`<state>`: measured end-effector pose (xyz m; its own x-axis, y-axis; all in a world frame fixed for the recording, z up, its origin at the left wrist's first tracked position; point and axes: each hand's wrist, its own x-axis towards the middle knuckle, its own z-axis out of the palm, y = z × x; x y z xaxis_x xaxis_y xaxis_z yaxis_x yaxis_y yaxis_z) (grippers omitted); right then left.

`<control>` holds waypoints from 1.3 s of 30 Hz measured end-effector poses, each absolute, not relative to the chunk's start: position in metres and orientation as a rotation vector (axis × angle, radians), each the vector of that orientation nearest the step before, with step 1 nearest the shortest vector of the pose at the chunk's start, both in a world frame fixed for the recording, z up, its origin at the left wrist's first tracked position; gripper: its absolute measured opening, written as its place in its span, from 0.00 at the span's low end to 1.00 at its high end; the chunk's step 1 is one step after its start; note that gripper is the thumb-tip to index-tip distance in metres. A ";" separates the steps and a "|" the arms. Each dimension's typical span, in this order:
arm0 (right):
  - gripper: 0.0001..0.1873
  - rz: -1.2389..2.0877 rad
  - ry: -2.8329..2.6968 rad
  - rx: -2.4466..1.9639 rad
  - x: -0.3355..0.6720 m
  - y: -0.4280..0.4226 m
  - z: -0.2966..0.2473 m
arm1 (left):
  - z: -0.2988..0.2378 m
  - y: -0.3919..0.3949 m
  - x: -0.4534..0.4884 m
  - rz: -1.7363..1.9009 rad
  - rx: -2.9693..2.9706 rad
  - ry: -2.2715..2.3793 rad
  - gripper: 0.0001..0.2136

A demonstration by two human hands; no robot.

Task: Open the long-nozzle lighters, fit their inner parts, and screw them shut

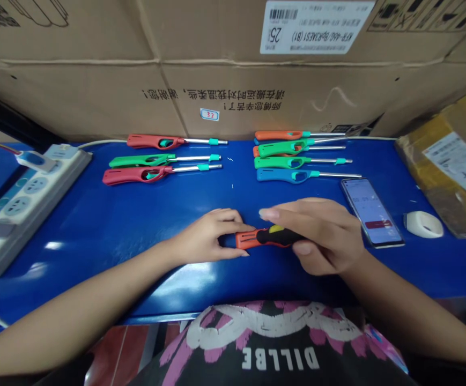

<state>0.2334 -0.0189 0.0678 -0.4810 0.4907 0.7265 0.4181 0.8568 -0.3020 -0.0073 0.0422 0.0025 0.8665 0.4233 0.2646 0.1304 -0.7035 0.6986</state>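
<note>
An orange-and-black lighter handle is clenched by the right grip, its orange end pinched by the left grip! Long lighters are lined up at twelve o'clock on the desk

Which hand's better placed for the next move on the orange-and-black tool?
Likely the right hand: its fingers sit around the black grip of the orange-and-black tool, while the left hand only meets the orange end.

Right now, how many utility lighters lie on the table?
8 on the blue table. Left: red lighter, green lighter, red lighter. Right: orange lighter, green lighter, half-covered orange lighter, green lighter, blue lighter. Others may be hidden.
</note>
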 end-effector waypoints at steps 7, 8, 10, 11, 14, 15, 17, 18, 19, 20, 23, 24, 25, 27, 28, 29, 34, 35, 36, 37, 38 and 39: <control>0.20 0.120 -2.059 -0.653 0.227 -0.018 0.065 | 0.003 0.043 -0.006 0.548 2.311 0.372 0.18; 0.20 0.077 -2.067 -0.645 0.227 -0.017 0.065 | 0.003 0.043 -0.006 0.551 2.310 0.375 0.18; 0.20 0.069 -2.110 -0.603 0.227 -0.015 0.064 | 0.003 0.043 -0.006 0.527 2.303 0.391 0.18; 0.21 0.108 -2.135 -0.575 0.226 -0.015 0.063 | 0.003 0.043 -0.006 0.508 2.294 0.402 0.18; 0.20 0.249 -2.122 -0.527 0.222 -0.017 0.062 | 0.003 0.042 -0.006 0.487 2.281 0.420 0.17; 0.18 0.247 -2.091 -0.533 0.221 -0.018 0.062 | 0.003 0.042 -0.006 0.499 2.288 0.421 0.17; 0.12 0.136 -2.048 -0.594 0.221 -0.019 0.063 | 0.004 0.042 -0.006 0.522 2.303 0.412 0.14; 0.10 0.061 -2.052 -0.626 0.222 -0.020 0.064 | 0.004 0.042 -0.006 0.527 2.308 0.406 0.14; 0.11 0.002 -2.070 -0.644 0.222 -0.020 0.064 | 0.005 0.042 -0.006 0.527 2.308 0.403 0.14; 0.11 -0.021 -2.091 -0.639 0.223 -0.019 0.065 | 0.005 0.042 -0.006 0.523 2.305 0.405 0.14; 0.16 0.144 -2.119 -0.554 0.225 -0.018 0.068 | 0.004 0.042 -0.006 0.514 2.294 0.421 0.16; 0.18 0.231 -2.121 -0.543 0.225 -0.018 0.068 | 0.004 0.042 -0.006 0.505 2.293 0.420 0.17; 0.21 0.306 -2.116 -0.543 0.224 -0.019 0.069 | 0.003 0.042 -0.006 0.495 2.293 0.420 0.18; 0.22 0.371 -2.089 -0.570 0.223 -0.020 0.069 | 0.003 0.042 -0.006 0.487 2.297 0.425 0.18; 0.19 0.355 -2.072 -0.599 0.224 -0.020 0.069 | 0.002 0.042 -0.006 0.492 2.301 0.429 0.18; 0.16 0.309 -2.062 -0.640 0.224 -0.021 0.069 | 0.003 0.042 -0.006 0.500 2.304 0.430 0.17; 0.17 0.111 -2.135 -0.684 0.227 -0.019 0.067 | 0.005 0.042 -0.006 0.514 2.314 0.404 0.16; 0.18 0.161 -2.142 -0.661 0.226 -0.018 0.066 | 0.005 0.042 -0.006 0.523 2.317 0.398 0.16; 0.20 0.219 -2.136 -0.644 0.225 -0.018 0.065 | 0.005 0.042 -0.006 0.531 2.320 0.392 0.16; 0.20 0.266 -2.121 -0.642 0.224 -0.018 0.064 | 0.005 0.042 -0.006 0.537 2.324 0.385 0.15; 0.20 0.285 -2.106 -0.651 0.223 -0.019 0.062 | 0.005 0.042 -0.006 0.543 2.325 0.383 0.15; 0.18 0.269 -2.090 -0.669 0.222 -0.019 0.061 | 0.005 0.042 -0.006 0.543 2.324 0.386 0.15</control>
<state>0.2221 -0.0190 0.0608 -0.4515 0.5542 0.6993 0.3591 0.8303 -0.4262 -0.0062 0.0424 0.0046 0.8670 0.4174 0.2721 0.1195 -0.7044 0.6997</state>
